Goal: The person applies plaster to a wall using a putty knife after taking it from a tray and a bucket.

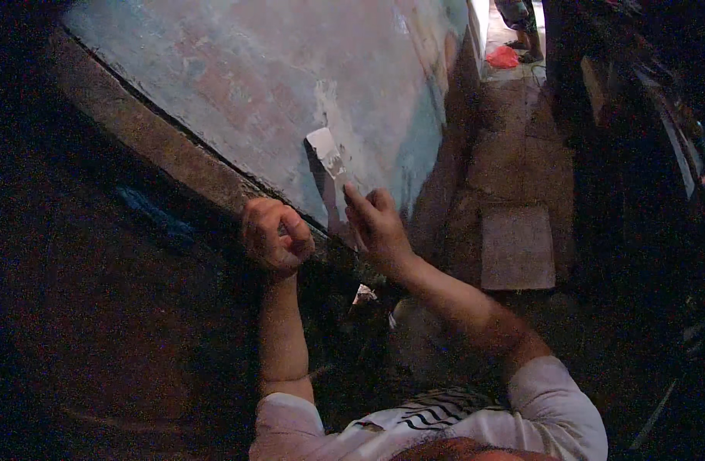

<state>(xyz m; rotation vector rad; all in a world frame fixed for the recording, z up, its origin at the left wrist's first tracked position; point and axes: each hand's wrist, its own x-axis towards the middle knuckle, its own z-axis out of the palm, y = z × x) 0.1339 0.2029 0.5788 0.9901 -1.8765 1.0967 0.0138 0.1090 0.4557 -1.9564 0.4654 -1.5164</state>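
Note:
My right hand (379, 233) grips a putty knife (338, 170), its index finger stretched along the tool. White paste covers the tip of the blade, which lies against or just over a patchy wall (252, 84) of worn blue, white and pinkish paint. A pale fresh-looking smear (326, 100) runs away from the blade tip. My left hand (278, 234) is curled closed beside the brown border (168, 150) along the wall's edge. Its fingers hide what is inside, if anything.
A pale square slab (518, 247) lies on the brown floor strip (514, 146) at the right. Beyond it, a person's legs (527, 34) and a red item (502, 57) show in a bright opening. Blue cloth-like material (154, 211) sits in the dark left.

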